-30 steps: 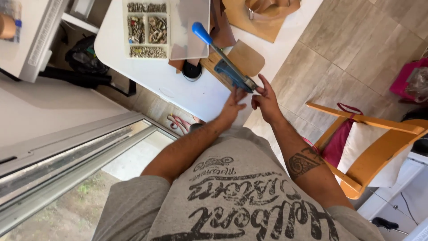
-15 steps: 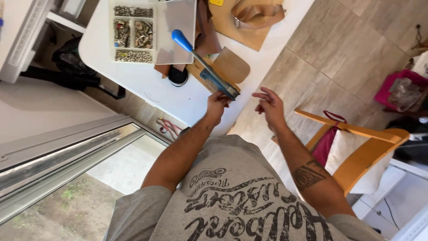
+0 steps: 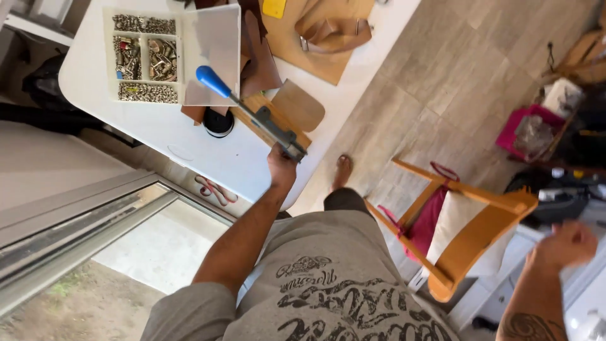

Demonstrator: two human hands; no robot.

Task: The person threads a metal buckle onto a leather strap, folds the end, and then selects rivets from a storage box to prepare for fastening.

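Presently the person stands at the rounded end of a white table point(image 3: 158, 136), the left hand point(image 3: 281, 169) closed on the base end of a hand press tool point(image 3: 252, 108). The tool is a long grey metal lever, slim and straight, with a pivot block partway along and a bright blue rounded grip at its far end; it lies slanted across the table edge, the blue end pointing away from the person toward a compartment box point(image 3: 146, 58). Its lower part rests over a wooden board point(image 3: 255, 104), just beside a rounded tan leather piece point(image 3: 300, 104). The right hand point(image 3: 567, 243) is well apart from the table, out to the side, fingers curled loosely together and holding nothing that can be seen. The compartment box holds sorted metal fittings in several sections, its clear lid point(image 3: 213, 57) tilted open. A small black round tin point(image 3: 218, 122) sits touching the board's near corner. Brown leather scraps point(image 3: 259, 60) lie beyond the tool. A wooden chair point(image 3: 467, 233) with a white cushion stands on the tiled floor point(image 3: 416, 82) to the person's right.
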